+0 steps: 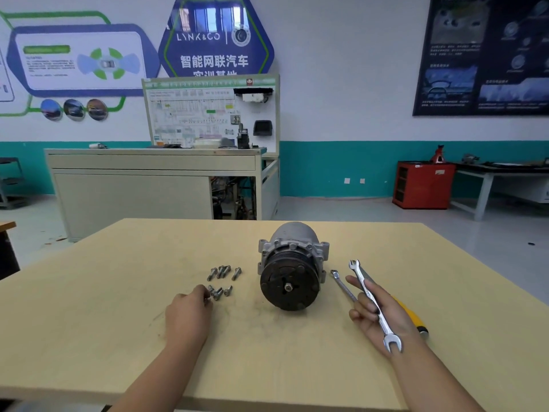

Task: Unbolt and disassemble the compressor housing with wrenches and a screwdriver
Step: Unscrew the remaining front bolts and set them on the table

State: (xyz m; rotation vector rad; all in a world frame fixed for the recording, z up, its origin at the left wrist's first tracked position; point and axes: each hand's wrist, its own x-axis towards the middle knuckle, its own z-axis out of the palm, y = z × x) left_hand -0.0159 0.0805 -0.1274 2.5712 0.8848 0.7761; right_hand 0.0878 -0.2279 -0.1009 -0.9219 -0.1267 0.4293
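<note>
This is a car-mechanics training workshop. Wall posters (216, 37) show cars and car parts. A wiring-diagram teaching board (208, 113) stands on a grey cabinet (133, 185), and a red tool cabinet (423, 184) sits beside a workbench (499, 171) along the teal-and-white wall (335, 168). A compressor (292, 269) and loose bolts (222, 272) lie on the desk (118, 292).

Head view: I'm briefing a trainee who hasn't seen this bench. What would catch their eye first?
The compressor sits in the middle of the table, its dark pulley face toward the camera. Loose bolts lie scattered left of it, with the left hand reaching its fingertips to the nearest ones. Right of it, the right hand holds a wrench.
</note>
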